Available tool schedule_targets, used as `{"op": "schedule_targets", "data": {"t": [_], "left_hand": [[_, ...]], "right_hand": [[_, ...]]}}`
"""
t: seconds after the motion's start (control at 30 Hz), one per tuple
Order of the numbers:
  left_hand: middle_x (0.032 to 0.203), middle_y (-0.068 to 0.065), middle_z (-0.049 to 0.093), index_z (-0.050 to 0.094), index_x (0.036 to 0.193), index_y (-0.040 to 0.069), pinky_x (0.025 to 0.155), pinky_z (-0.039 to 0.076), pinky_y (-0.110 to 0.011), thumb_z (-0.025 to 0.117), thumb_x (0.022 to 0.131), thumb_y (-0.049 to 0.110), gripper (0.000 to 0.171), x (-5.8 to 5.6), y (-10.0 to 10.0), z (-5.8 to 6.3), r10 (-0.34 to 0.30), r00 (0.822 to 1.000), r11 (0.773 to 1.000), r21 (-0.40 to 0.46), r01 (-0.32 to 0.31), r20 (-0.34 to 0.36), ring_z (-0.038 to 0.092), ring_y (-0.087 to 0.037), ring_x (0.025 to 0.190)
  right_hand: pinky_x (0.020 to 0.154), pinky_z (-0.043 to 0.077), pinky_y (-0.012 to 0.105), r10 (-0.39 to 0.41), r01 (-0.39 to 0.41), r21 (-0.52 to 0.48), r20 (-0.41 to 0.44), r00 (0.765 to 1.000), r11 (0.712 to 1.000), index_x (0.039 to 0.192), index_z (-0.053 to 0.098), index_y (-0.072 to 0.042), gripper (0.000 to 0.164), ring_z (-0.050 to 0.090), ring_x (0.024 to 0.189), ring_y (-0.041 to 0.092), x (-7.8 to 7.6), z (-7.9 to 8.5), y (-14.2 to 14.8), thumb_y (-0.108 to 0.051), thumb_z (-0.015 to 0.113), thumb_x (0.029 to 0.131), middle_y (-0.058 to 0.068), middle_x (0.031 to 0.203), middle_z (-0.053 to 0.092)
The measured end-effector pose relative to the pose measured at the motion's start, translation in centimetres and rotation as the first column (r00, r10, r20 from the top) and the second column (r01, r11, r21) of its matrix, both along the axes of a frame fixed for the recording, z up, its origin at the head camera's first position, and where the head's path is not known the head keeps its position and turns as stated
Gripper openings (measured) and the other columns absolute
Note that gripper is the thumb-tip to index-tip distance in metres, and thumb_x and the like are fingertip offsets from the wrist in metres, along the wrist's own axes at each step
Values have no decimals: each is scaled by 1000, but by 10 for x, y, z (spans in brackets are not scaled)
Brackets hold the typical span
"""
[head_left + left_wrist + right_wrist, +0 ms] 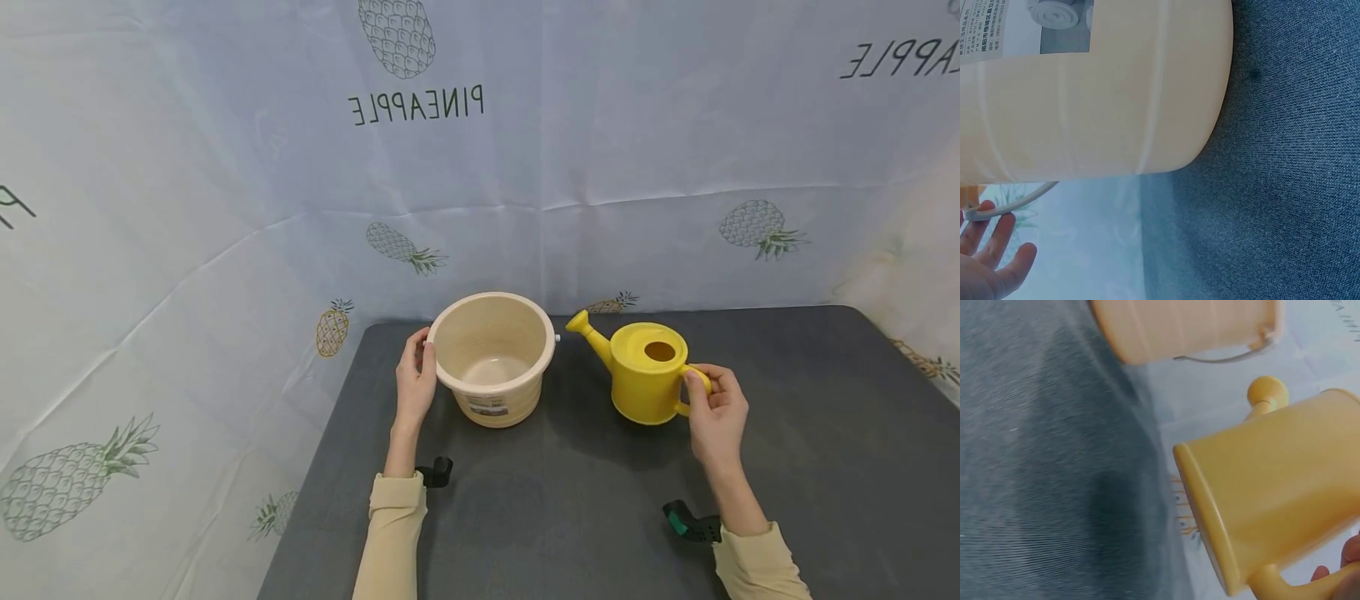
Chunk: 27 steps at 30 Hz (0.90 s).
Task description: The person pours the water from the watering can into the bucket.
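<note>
A cream plastic bucket (491, 408) with a label on its front stands upright on the dark table. My left hand (416, 383) holds it at the left rim, by the handle joint; the left wrist view shows fingertips (1005, 225) against the thin bucket handle (1022, 201). To the right, my right hand (717, 412) grips the loop handle of a yellow watering can (645, 383). The can is above the tabletop, nearly upright, its spout (596, 340) pointing left toward the bucket. In the right wrist view the watering can (1279, 481) fills the lower right, and a shadow lies below it.
The dark cloth-covered table (525, 517) reaches back to a pale curtain (600, 150) printed with pineapples, which also runs along the left side. Black wrist devices (693, 525) sit at both sleeves.
</note>
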<state>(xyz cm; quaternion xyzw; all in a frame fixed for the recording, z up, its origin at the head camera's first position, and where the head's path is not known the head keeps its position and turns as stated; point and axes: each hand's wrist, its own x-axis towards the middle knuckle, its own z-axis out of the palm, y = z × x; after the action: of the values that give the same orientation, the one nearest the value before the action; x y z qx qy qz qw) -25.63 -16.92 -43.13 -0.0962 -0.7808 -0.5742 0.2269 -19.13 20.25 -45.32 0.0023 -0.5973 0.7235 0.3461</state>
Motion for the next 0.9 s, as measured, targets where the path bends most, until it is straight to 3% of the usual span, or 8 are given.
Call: {"op": "schedule_targets", "data": {"t": [0.17,0.27,0.57,0.8,0.9], "left_hand": [[121,-27,51,45,128,-11,91,37,-51,42,98,3,33,15,7,20,-3,1000,1000,-13,3,3,49,-37,109],[121,-28,51,45,128,-11,91,37,-51,42,98,3,33,16,7,21,-2,1000,1000,-13,2,0,50,-37,109],[121,-20,54,48,130,-1,89,39,-49,43,99,12,34,-5,-4,-9,2,1000,1000,-11,-2,-23,51,-31,108],[122,-12,54,49,130,6,91,39,-44,42,100,21,34,-4,-5,-10,-11,1000,1000,-2,11,6,51,-22,110],[123,-15,53,48,131,3,91,39,-47,43,100,18,34,0,-3,-5,-17,1000,1000,0,17,8,50,-26,111]], "right_hand": [[62,46,12,6,-6,11,5,1000,1000,98,57,8,10,53,70,9,5,15,0,4,56,89,5,83,59],[60,44,12,1,-2,42,12,1000,999,98,59,5,10,50,67,9,8,22,0,2,57,89,6,81,57],[61,45,11,57,-53,78,-49,997,996,97,58,5,9,50,65,8,12,37,0,7,53,90,2,81,58],[64,47,11,113,-102,100,-107,988,990,98,58,8,11,52,68,9,15,48,-1,10,51,89,3,83,59],[63,47,11,140,-128,101,-125,982,987,99,57,8,12,51,67,9,17,54,-2,12,51,89,4,83,60]]}}
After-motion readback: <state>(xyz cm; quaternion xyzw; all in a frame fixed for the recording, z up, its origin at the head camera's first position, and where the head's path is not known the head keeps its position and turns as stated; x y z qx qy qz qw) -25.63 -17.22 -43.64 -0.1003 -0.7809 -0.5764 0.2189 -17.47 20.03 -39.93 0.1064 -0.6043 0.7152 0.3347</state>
